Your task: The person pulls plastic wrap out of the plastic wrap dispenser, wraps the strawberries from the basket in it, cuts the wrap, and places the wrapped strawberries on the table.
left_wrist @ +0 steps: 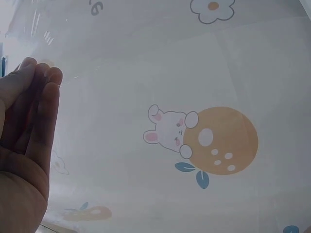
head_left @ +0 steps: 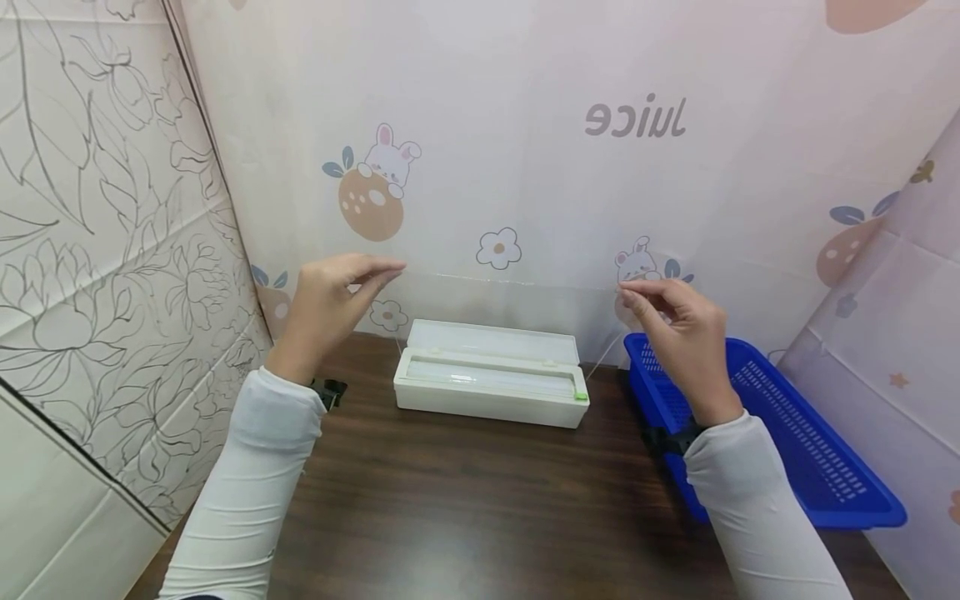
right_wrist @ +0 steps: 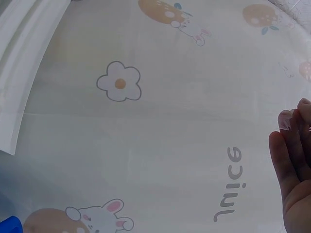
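Note:
A clear sheet of cling film stretches upright between my two raised hands, its upper edge glinting in the head view. My left hand pinches its left corner between thumb and fingers. At the opposite corner, my right hand pinches it the same way; a wrinkled bit of film shows at those fingertips in the right wrist view. Below and between the hands sits a white cling film dispenser, with its lid tipped back and a green slider at its right end. The film's sides run down toward the dispenser.
A blue perforated basket stands on the right, partly under my right forearm. The dispenser is on a dark wooden table. A printed curtain hangs behind, and a flower-patterned panel rises on the left.

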{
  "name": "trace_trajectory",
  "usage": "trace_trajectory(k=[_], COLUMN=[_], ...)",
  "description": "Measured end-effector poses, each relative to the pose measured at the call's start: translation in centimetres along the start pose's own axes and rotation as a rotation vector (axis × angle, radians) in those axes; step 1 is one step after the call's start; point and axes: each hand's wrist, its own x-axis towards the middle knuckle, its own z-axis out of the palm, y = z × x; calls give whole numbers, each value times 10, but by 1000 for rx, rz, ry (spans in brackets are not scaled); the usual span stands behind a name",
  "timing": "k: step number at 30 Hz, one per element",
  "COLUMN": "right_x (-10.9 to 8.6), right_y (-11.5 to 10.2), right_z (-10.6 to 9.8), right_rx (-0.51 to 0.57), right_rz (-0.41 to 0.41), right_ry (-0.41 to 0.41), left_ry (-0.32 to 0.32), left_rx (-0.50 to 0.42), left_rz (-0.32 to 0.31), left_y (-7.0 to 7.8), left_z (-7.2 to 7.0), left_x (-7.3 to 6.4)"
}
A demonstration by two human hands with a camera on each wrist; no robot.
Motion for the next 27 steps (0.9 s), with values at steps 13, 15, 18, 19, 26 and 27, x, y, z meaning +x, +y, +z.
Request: trace_trajectory(k=[13, 15, 18, 19, 26, 27], right_x=[0, 0, -1, -1, -5, -5], right_y=[-2, -4, -8, -9, -13, -13], right_z=[-4, -5, -6, -6, -11, -12], right_rx=[7, 6, 3, 1, -10, -16], right_rz=[-27, -36, -47, -50, -4, 3], right_ry=[12, 13, 17, 14, -9, -15], left_ry=[24, 27, 32, 32, 18, 10], left_rx=[-1, 0, 1, 2, 3, 3], left_rz=[23, 28, 40, 46, 87, 87], left_y=[3, 3, 4, 4, 7, 7], left_z=[-6, -7, -9, -9, -14, -14], left_x=[1, 1, 1, 0, -2, -3])
